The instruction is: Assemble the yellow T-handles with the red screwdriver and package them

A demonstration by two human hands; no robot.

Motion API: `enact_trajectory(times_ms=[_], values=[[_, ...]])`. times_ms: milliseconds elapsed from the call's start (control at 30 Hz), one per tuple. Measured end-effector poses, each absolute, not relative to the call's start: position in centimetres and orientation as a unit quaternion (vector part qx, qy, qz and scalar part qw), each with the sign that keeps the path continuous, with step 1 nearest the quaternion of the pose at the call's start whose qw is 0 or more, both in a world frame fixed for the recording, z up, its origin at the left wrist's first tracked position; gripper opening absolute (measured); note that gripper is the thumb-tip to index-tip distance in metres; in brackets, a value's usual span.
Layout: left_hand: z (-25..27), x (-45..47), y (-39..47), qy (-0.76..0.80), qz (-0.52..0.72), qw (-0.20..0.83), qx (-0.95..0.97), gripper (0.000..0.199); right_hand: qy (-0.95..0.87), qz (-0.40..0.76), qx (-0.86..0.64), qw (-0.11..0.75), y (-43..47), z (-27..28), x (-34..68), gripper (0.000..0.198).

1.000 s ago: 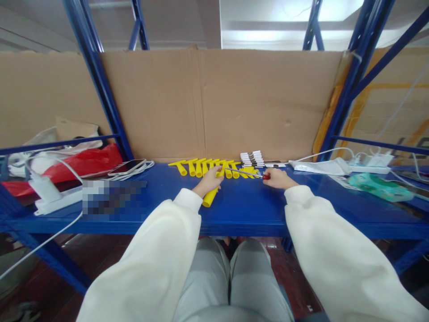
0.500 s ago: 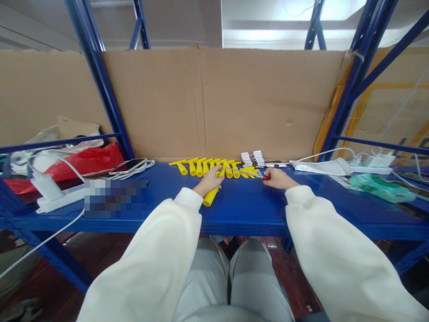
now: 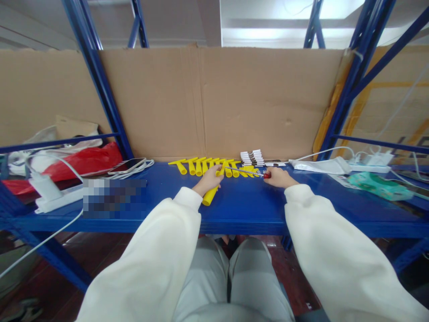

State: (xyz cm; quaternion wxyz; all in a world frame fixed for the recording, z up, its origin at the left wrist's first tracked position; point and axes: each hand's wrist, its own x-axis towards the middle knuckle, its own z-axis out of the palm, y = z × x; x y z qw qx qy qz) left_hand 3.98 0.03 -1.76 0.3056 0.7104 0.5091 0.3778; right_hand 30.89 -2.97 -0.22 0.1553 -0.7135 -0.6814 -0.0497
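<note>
My left hand (image 3: pixel 209 180) is closed around a yellow plastic T-shaped piece (image 3: pixel 210 197), whose round tube end points toward me. In my right hand (image 3: pixel 279 177) is the red handle of a screwdriver (image 3: pixel 267 175). Its thin metal shaft runs left, with the tip at the top of the yellow piece by my left fingers. Whether the tip sits in the piece or only touches it, I cannot tell. Behind my hands, several similar yellow pieces (image 3: pixel 199 168) lie in a row, and smaller yellow parts (image 3: pixel 250 171) lie beneath the shaft.
A stack of white paper packets (image 3: pixel 252 158) stands against the cardboard panel (image 3: pixel 261 103). On the left are a phone (image 3: pixel 129 165), cables and a power strip (image 3: pixel 60 199). A white pouch (image 3: pixel 321 166) and a green packet (image 3: pixel 380 186) lie on the right of the blue shelf (image 3: pixel 248 210).
Both hands keep nearly the same place and grip. The screwdriver's handle has shifted very slightly, and the view has moved a little.
</note>
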Motion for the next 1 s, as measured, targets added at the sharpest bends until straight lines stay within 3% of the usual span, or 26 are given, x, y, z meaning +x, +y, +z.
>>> enact_trajectory(times_ms=[200,567,733,1000], values=[[-1.8,4.0,-0.1,0.51,0.391,0.3,0.705,0.058,-0.698,-0.05,-0.698,0.151,-2.7,-0.4,31.5,0.009],[-1.1,4.0,-0.5,0.498,0.409,0.272,0.715,0.057,-0.779,0.108,-0.584,0.201,-2.3,-1.1,32.2,0.011],[-0.9,4.2,-0.6,0.478,0.407,0.249,0.738,0.057,-0.786,0.108,-0.572,0.206,-2.8,-0.7,30.9,0.021],[-1.2,5.4,-0.9,0.422,0.391,0.222,0.787,0.055,-0.796,0.037,-0.487,0.357,-1.9,-1.9,28.3,0.036]])
